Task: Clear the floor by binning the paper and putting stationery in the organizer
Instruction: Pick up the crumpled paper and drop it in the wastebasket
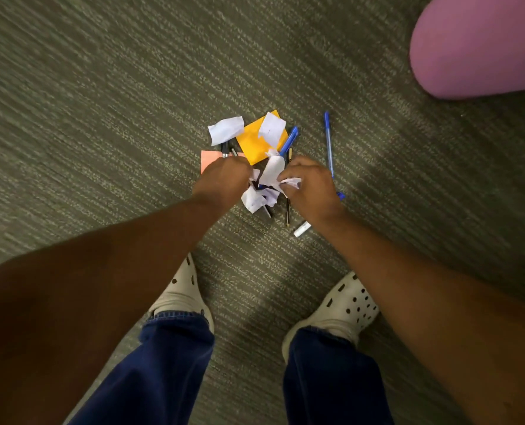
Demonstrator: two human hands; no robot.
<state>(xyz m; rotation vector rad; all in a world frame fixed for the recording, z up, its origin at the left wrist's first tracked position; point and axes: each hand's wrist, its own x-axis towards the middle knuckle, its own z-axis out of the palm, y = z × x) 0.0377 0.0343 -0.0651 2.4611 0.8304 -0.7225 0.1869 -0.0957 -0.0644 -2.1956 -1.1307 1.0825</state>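
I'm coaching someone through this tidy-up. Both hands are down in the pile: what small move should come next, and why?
Probably close both hands on the crumpled white paper and lift it clear. The left hand and right hand already pinch scraps of it, and it lies over the pens beneath. More white scraps rest on the orange pad.

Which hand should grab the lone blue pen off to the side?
Right. The right hand sits just beside the blue pen; the left hand is across the paper scraps, farther away.
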